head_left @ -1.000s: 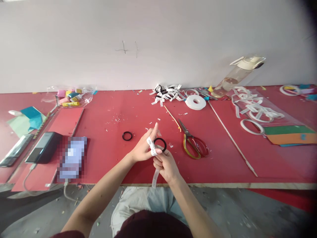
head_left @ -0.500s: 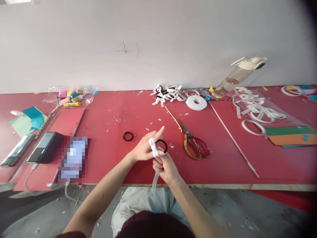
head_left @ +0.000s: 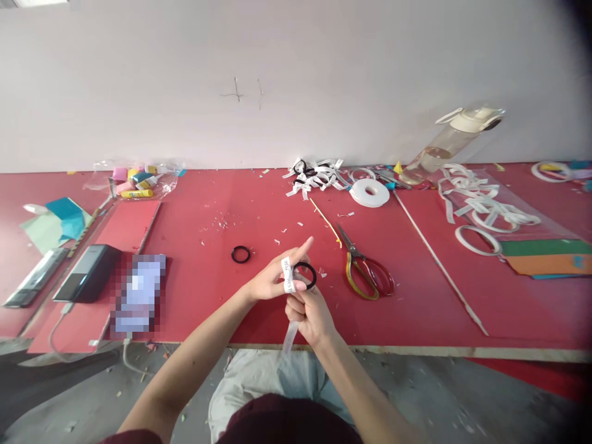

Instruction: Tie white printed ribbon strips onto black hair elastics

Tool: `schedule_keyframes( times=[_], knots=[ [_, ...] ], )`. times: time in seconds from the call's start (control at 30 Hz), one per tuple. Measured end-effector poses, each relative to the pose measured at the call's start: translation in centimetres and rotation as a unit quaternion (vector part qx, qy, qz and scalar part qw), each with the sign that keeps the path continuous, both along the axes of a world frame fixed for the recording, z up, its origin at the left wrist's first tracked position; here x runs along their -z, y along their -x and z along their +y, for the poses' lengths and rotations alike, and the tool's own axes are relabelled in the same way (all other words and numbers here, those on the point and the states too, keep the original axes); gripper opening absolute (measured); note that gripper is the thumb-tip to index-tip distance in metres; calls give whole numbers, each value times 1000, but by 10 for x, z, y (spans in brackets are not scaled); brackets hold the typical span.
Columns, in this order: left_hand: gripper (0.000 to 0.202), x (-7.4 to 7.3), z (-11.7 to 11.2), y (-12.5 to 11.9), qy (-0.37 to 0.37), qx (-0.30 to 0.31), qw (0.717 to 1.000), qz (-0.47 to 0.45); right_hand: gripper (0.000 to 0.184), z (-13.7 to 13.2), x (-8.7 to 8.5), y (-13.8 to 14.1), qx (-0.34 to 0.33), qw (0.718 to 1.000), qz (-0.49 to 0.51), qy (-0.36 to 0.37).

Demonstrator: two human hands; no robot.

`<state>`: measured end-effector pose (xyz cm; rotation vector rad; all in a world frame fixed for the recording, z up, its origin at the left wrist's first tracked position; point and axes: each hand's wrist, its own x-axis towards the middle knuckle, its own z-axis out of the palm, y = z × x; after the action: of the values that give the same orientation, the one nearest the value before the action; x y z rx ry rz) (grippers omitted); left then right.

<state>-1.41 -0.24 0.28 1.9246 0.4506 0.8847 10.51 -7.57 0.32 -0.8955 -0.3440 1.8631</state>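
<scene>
Printed white ribbon (head_left: pixel 287 276) stretches over the fingers and thumb of my left hand (head_left: pixel 268 277), whose index finger points outward. A black hair tie (head_left: pixel 316 277) stands at those fingertips, against the ribbon; which fingers pinch it is partly hidden. My right hand (head_left: pixel 314 314) is closed just below, touching my left thumb, and the ribbon's loose tail hangs out under its curled fingers. On the table to the left lies a second black hair tie (head_left: pixel 240 254). Scissors (head_left: pixel 363 265) with red and yellow handles rest to the right, blades partly apart.
Behind my hands sit a pile of ribbon-tied hair ties (head_left: pixel 314 176) and a white ribbon roll (head_left: pixel 370 192). White ribbon loops (head_left: pixel 490 203) and a leaning bottle (head_left: pixel 444 148) are on the right. A phone (head_left: pixel 141 293) and a power bank (head_left: pixel 87 274) lie left on the red table (head_left: pixel 198 308).
The black hair tie at my fingertips has shifted slightly outward and shows more of its ring. Both hands keep nearly the same pose, and the view has turned slightly left.
</scene>
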Motion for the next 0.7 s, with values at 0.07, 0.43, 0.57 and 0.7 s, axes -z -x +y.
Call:
schedule_keyframes(
  times=[0.07,0.43,0.57,0.7],
  knots=[
    [92,1,0,0,2,-12,1000,10,59,0,1,2,-4,1000,7,11],
    [78,-1,2,2,-39,-94,982,157,32,7,5,-27,9,988,-129,-86],
    [78,1,-3,-2,61,-44,993,90,33,5,5,-29,61,962,-226,-140],
    [80,0,-6,-7,176,5,984,16,32,5,7,-28,67,940,-278,-184]
  ],
)
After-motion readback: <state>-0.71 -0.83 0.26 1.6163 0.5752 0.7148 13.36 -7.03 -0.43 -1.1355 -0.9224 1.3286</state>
